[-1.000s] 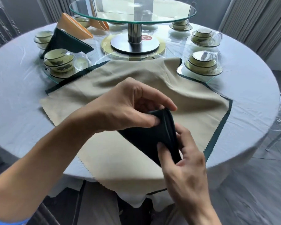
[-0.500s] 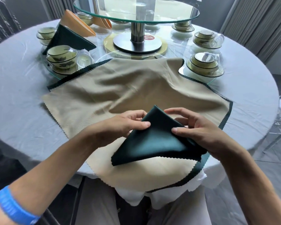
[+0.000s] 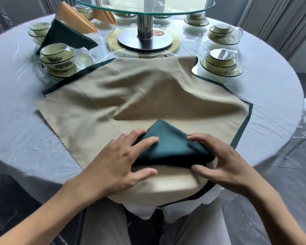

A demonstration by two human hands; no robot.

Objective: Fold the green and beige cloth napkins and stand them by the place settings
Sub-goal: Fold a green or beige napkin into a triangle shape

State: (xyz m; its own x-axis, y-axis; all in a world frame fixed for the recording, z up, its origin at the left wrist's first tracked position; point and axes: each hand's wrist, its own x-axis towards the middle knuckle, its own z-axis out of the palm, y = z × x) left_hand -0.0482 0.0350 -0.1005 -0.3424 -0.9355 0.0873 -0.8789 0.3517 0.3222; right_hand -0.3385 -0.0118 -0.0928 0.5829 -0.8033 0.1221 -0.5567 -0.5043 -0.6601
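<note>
Green napkin [image 3: 171,147] lowered onto beige cloth [image 3: 131,96]; both hands' fingers [image 3: 145,140] now clamped round it.

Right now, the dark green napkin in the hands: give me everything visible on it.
The dark green napkin is matte woven-looking cloth, folded into a small triangle with its peak pointing away from the person. It sits on the spread beige napkin near the table's near edge. The left hand grips its left corner, fingers on top and thumb below; the right hand grips its right corner likewise. Its near edge looks slightly raised, with shadow beneath.
</note>
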